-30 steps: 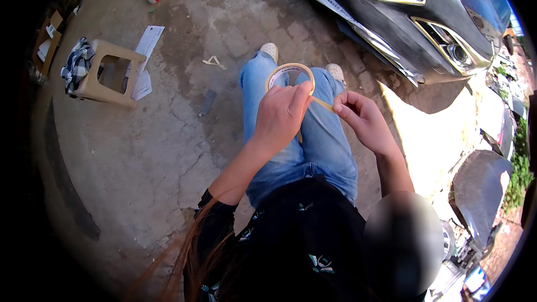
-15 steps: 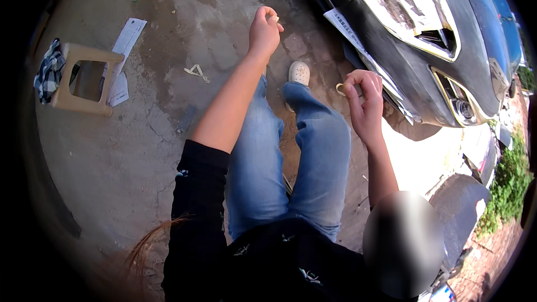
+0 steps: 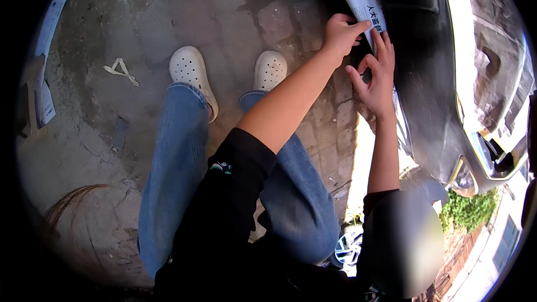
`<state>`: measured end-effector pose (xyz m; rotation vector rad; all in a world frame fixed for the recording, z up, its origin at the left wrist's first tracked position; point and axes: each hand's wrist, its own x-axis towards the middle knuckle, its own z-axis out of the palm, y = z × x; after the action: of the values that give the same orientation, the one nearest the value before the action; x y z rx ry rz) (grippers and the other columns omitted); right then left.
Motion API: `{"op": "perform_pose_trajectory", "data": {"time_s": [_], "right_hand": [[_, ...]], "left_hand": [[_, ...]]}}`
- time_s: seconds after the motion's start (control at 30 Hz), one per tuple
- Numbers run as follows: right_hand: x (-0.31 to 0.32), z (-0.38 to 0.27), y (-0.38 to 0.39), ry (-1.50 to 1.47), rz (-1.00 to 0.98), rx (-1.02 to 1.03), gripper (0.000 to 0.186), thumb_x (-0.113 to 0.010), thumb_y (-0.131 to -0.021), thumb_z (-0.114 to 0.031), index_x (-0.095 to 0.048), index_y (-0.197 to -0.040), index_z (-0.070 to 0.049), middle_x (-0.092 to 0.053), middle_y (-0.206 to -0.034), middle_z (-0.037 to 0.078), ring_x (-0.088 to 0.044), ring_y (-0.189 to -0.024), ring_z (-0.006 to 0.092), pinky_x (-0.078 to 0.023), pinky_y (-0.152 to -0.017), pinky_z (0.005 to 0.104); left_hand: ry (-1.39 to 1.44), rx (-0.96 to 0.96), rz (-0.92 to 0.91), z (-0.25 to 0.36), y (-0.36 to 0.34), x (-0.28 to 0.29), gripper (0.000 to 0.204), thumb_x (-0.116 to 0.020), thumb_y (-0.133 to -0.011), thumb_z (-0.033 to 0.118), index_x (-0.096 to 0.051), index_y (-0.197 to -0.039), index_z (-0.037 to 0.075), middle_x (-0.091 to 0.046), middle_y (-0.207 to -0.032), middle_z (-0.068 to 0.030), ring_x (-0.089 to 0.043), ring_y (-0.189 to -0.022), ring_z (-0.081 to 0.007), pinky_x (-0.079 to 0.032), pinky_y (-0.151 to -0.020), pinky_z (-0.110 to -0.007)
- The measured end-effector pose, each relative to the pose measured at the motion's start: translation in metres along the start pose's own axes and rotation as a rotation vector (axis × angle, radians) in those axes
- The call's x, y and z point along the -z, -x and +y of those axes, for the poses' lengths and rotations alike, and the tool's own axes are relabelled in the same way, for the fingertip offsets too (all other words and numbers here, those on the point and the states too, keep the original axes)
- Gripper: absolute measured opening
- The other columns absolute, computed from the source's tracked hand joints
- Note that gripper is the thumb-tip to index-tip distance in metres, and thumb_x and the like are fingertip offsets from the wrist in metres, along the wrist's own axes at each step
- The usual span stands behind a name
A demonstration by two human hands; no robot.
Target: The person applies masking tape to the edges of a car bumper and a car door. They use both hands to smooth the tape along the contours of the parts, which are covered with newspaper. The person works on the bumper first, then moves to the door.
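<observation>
1) Far L edge of frame: part of a beige stool (image 3: 32,98), w/ white papers (image 3: 50,27) on the ground next to it, upper L
2) L side, a bit further in: cream strip (image 3: 131,78) lying bent in a loop on the concrete; below it, a flat grey piece (image 3: 120,133)
3) L of ctr, upper half: my white clogs (image 3: 188,70) w/ holes, planted apart, jeans (image 3: 176,156) running down from them to the lower part of the frame
4) Upper R of ctr: my left hand (image 3: 340,38), arm reaching across my R leg; thumb lies on the printed sheet (image 3: 363,6), fingers curled by its L edge, can't tell if they're pinching it from behind
5) Printed sheet's in the upper R area, up against the dark car panel (image 3: 417,72), top L corner sticking out
6) Just below it, my right hand (image 3: 376,81): fingers spread, tips of the longer ones touching the sheet's lower end, thumb & index apart w/ a gap between
7) Far R: crumpled covering (image 3: 495,61) over the car's front; lower down, green plants (image 3: 470,210) in sun
</observation>
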<state>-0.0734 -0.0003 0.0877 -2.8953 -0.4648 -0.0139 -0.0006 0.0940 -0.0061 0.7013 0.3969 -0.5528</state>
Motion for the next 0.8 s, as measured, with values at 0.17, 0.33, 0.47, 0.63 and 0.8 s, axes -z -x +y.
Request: {"op": "perform_pose_trajectory", "data": {"time_s": [0.17,0.33,0.47,0.63,0.8], "right_hand": [[-0.015,0.01,-0.015,0.012,0.063,0.006,0.034,-0.08,-0.077,-0.026,-0.053,-0.07,-0.006,-0.043,-0.152,0.018,-0.03,-0.143,0.0467,-0.027,-0.113,0.0552],[-0.018,0.019,-0.02,-0.025,0.109,-0.048,0.029,-0.081,-0.076,-0.021,-0.057,-0.072,-0.005,-0.047,-0.15,0.017,-0.035,-0.142,0.0432,-0.031,-0.112,0.0505],[-0.017,0.014,-0.024,-0.146,0.112,-0.097,0.025,-0.081,-0.076,-0.019,-0.06,-0.073,-0.005,-0.046,-0.149,0.019,-0.039,-0.14,0.0407,-0.035,-0.111,0.0466],[-0.014,-0.011,0.015,-0.144,0.207,-0.264,0.022,-0.079,-0.079,-0.018,-0.061,-0.078,-0.006,-0.035,-0.154,0.021,-0.034,-0.143,0.0404,-0.031,-0.113,0.0461],[-0.028,-0.005,0.081,0.163,0.231,-0.212,0.018,-0.078,-0.079,-0.013,-0.061,-0.078,-0.007,-0.037,-0.153,0.022,-0.033,-0.143,0.0421,-0.026,-0.115,0.051]], "left_hand": [[0.057,-0.154,-0.008,0.01,-0.021,-0.01,0.035,-0.076,-0.074,0.002,-0.054,-0.101,-0.004,-0.069,-0.085,-0.0127,-0.068,-0.062,-0.0166,-0.057,-0.052,-0.028],[0.037,-0.002,-0.062,0.018,-0.03,-0.03,0.035,-0.066,-0.078,-0.003,-0.053,-0.11,-0.004,-0.063,-0.098,-0.018,-0.064,-0.079,-0.0223,-0.055,-0.067,-0.034],[0.238,-0.053,-0.025,0.009,-0.039,-0.034,0.03,-0.066,-0.076,-0.006,-0.048,-0.1,-0.006,-0.066,-0.085,-0.0194,-0.07,-0.058,-0.0255,-0.059,-0.05,-0.031],[0.387,-0.009,0.012,-0.002,-0.045,-0.046,0.034,-0.065,-0.079,-0.009,-0.045,-0.106,-0.008,-0.064,-0.095,-0.0235,-0.072,-0.066,-0.0332,-0.063,-0.056,-0.034],[0.444,-0.026,0.043,0.001,-0.033,-0.052,0.038,-0.068,-0.078,-0.011,-0.043,-0.107,-0.008,-0.061,-0.101,-0.0234,-0.072,-0.078,-0.0338,-0.065,-0.066,-0.035]]}}
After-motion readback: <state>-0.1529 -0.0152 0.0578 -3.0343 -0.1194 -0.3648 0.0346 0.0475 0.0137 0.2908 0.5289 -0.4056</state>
